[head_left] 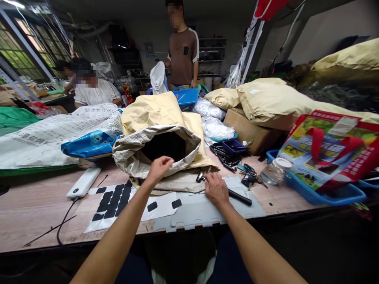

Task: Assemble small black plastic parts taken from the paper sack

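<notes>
My left hand (160, 169) is at the lower rim of an open woven sack (127, 152), with black contents (166, 146) inside. Its thumb and fingers are pressed together; I cannot make out whether anything small is between them. My right hand (216, 188) is closed over a hammer on the table. The hammer's metal head (200, 177) shows to the left of the fingers, and its black handle (240, 197) sticks out to the right. Beneath lies a grey mat (251, 203). White sheets with black rounded stickers (118, 197) lie left of the mat.
A white power bank (84, 182) with a cable lies left. Black rod-like parts (226, 159), keys (251, 175), a clear jar (274, 173) and a blue tray (328, 197) holding a printed bag are right. One person (183, 51) stands behind; others sit at left.
</notes>
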Available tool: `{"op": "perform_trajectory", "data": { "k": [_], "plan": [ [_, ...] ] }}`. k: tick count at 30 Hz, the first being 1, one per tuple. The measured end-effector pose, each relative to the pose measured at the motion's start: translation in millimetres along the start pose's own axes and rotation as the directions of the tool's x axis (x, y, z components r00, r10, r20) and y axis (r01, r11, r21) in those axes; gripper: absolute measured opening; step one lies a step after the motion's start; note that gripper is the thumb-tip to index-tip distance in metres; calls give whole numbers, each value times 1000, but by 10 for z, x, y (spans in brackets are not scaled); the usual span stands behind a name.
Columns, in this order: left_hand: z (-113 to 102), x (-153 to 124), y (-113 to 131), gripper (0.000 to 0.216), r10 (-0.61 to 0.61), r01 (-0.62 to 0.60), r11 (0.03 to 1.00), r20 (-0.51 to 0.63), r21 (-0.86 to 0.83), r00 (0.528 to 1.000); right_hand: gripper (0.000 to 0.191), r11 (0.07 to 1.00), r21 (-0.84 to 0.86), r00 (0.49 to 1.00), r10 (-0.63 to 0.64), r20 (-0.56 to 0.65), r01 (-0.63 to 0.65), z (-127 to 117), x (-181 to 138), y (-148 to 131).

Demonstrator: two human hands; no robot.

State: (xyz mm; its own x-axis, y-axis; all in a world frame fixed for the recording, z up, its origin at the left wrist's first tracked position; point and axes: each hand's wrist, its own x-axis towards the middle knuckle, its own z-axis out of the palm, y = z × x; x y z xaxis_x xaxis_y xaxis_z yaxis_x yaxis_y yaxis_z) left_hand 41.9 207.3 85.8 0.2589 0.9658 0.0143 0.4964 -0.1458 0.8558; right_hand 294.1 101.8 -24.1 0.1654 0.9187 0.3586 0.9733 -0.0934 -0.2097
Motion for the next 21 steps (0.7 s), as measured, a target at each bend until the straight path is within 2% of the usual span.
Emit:
{"op": "perform_trajectory", "data": {
  "k": [1,2,4,6,9,12,14,16,18,19,21],
  "plan": [
    [-25,234,-26,46,-78,101,984,-157,149,985,23,1000,1,1000,1,2,-1,-4,1,0],
    [-37,433,-65,44,-140,219,937,-281,274,949,23,1000,0,1000,4,3,-4,-9,1,0],
    [-33,717,-160,44,-213,390,810,-400,437,891,22,1000,-4,1000,4,6,-4,-16,1,1],
    [-10,868,-247,45,-228,429,754,-414,498,881,22,1000,-4,1000,6,10,-6,-22,-1,3],
    [18,932,-315,46,-243,441,762,-422,474,873,22,1000,6,1000,12,18,-12,-28,-4,4],
    [4,844,-298,45,-253,454,794,-460,403,851,24,1000,-1,999,19,30,-19,-38,-8,-3],
    [-18,666,-264,41,-144,359,853,-492,379,859,24,1000,-13,999,24,37,-24,-41,-9,-9],
    [-17,373,-248,36,67,149,908,-487,391,871,24,1000,-18,999,24,39,-23,-39,-8,-14],
    [36,-4,-277,33,236,-74,913,-373,400,897,24,1000,-15,999,17,36,-16,-34,-6,-18],
    [87,-198,-315,32,277,-155,908,-280,389,919,24,1000,-13,999,14,33,-14,-32,-4,-19],
    [227,-541,-433,28,287,-238,908,-98,344,953,24,1000,-11,1000,9,26,-9,-32,-3,-21]
  ]
}}
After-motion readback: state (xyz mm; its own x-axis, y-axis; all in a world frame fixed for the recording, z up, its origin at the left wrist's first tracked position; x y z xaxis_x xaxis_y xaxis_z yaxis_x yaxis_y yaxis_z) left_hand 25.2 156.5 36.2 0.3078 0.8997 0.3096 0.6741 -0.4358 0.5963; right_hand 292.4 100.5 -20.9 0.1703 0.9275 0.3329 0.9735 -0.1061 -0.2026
